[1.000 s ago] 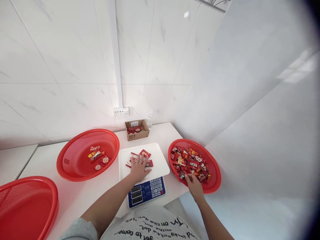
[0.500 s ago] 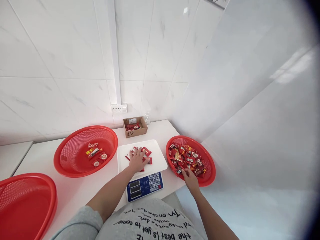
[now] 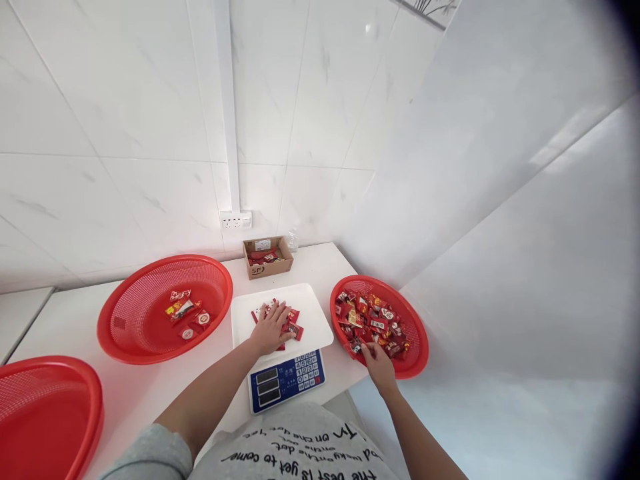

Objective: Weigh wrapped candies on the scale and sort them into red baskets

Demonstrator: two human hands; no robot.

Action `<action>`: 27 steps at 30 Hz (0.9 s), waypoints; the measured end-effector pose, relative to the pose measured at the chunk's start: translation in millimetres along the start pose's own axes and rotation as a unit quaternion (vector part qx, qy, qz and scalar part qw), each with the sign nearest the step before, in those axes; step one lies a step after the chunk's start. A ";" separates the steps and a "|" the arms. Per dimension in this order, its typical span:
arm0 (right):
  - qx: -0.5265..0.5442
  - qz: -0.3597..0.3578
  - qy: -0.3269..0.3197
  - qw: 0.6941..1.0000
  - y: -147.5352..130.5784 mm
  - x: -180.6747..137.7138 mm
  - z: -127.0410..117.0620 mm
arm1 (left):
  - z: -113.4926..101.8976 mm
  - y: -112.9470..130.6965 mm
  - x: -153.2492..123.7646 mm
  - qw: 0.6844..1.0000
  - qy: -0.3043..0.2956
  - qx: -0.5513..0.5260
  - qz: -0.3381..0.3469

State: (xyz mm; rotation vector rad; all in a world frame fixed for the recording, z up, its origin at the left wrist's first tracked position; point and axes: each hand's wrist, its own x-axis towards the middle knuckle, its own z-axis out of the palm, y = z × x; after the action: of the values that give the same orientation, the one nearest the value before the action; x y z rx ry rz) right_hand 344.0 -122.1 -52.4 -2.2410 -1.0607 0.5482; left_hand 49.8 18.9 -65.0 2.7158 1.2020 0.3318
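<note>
My left hand (image 3: 271, 328) lies palm down on several small red wrapped packets (image 3: 293, 331), its fingers spread. These packets rest on the white tray (image 3: 316, 328) of a digital weighing scale (image 3: 287, 380), and the hand covers part of the pile. At the near left rim of the right red basket (image 3: 424, 360) is my right hand (image 3: 379, 363), thumb and fingers pinched together beside the packets. Whatever is between those fingertips is too small to make out. Many red and gold packets (image 3: 379, 325) fill the bottom of this basket.
Left of the scale stands a red mesh basket (image 3: 135, 293) with a few packets (image 3: 184, 310). Another red basket (image 3: 50, 420) is at the lower left. Behind the scale, a small cardboard box (image 3: 273, 268) holds red packets near the wall socket (image 3: 235, 220).
The camera view has shifted slightly. My left hand stays on the packets on the tray, and my right hand remains at the right basket's near rim with its fingers pinched.
</note>
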 end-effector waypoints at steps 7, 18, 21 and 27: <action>-0.011 0.007 -0.004 1.000 -0.4 0.3 1.1 | -7.8 -11.5 -3.4 0.999 -0.046 -0.002 -0.014; 0.002 0.011 0.005 1.000 -6.1 -2.9 -1.1 | 2.3 14.4 17.6 0.990 -0.032 -0.015 -0.137; 0.001 0.010 0.003 1.000 -6.1 -2.8 -0.8 | 1.9 10.7 17.0 0.993 -0.037 -0.015 -0.107; -0.002 0.019 -0.003 1.000 -3.1 -1.1 1.3 | -1.5 12.8 7.5 0.998 -0.016 -0.013 -0.055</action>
State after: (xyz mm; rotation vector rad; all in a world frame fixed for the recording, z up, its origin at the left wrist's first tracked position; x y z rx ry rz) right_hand 340.9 -120.9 -51.1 -2.2688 -1.0238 0.5705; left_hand 63.4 16.1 -59.5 2.6107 1.3224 0.2877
